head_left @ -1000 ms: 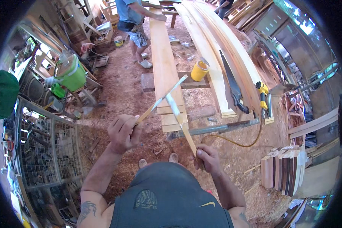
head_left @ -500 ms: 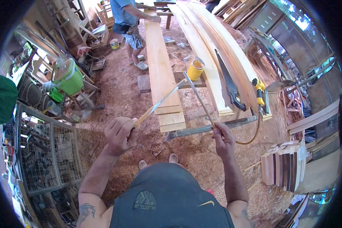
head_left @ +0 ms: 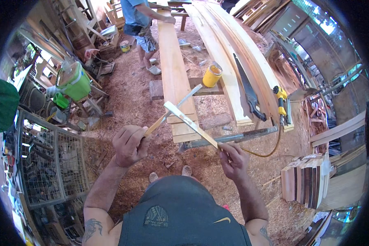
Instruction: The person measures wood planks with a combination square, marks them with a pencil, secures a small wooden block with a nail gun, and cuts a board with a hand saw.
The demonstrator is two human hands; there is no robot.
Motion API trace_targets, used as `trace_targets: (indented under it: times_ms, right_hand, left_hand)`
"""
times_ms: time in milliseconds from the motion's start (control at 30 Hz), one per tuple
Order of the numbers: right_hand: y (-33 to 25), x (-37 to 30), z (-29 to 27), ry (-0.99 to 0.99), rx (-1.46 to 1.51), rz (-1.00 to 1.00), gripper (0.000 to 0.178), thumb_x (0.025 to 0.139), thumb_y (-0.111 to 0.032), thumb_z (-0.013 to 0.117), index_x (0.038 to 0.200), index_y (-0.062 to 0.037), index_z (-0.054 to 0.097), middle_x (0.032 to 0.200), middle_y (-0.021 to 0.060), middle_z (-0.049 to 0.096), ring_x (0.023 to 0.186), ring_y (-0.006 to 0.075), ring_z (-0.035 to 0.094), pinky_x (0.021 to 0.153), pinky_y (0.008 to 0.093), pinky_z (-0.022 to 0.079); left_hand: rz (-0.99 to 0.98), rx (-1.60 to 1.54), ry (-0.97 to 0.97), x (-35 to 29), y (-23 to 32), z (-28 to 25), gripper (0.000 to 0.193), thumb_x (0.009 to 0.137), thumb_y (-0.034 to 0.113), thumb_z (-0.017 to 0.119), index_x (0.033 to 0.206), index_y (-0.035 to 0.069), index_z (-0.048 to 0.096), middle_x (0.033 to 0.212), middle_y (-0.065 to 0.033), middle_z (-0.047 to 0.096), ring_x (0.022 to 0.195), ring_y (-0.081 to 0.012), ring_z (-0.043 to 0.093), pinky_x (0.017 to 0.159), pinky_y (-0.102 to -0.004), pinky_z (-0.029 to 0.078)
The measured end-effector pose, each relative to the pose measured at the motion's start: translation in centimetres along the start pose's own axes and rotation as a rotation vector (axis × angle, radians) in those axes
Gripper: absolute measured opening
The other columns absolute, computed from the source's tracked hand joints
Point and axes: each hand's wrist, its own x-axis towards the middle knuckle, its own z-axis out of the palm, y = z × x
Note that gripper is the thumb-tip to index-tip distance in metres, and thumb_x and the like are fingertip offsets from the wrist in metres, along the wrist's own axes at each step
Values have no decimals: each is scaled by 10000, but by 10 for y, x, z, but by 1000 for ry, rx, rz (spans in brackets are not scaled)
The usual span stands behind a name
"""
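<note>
Our left hand (head_left: 129,145) gripped a white-smeared stick (head_left: 156,126), our right hand (head_left: 233,159) another stick (head_left: 191,123); a loose grip risked smearing the board (head_left: 174,61) ahead.

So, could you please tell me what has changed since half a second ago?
The right hand has shifted slightly left, and its stick has swung left; the two sticks, which met near the far end of the left hand's stick, now cross nearer the left hand. Nothing was taken up or let go. The left hand's grip, the yellow jar and the saw stayed as they were.
</note>
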Motion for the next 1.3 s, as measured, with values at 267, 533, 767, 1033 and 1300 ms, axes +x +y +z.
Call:
trace_targets:
  times_ms: [267,533,767,1033,1300]
  right_hand:
    - [39,-1,1,260,-109,103,289,867,47,699,1142,-43,698,991,74,677,701,115,595,539,234,443]
    - [22,3,-2,260,-82,122,298,857,43,718,1142,-41,699,1009,69,675,747,100,584,578,233,448]
    - [49,0,-5,314,-121,113,294,863,21,726,1147,-49,695,973,75,684,744,130,637,583,254,494]
    - [23,0,-7,234,-100,151,292,856,24,735,1137,-44,698,990,71,685,750,104,621,600,235,492]
    - [28,-3,-8,257,-53,193,266,874,18,708,1135,-36,703,977,81,700,725,96,618,584,228,475]
  left_hand:
    - [22,26,54,4,0,1,162,850,60,745,979,29,653,839,-90,660,714,-262,657,610,-370,539]
    - [21,24,44,3,1,-2,172,852,59,746,991,26,651,845,-94,664,716,-264,660,616,-370,542]
    - [34,20,43,2,2,-4,199,839,33,744,1010,11,647,853,-108,655,729,-278,658,632,-386,547]
    - [34,27,35,1,1,-5,204,838,35,747,1016,6,652,850,-114,650,745,-291,668,645,-386,555]
    - [30,24,33,3,3,-6,224,819,27,759,1013,8,650,856,-112,659,741,-280,671,645,-383,555]
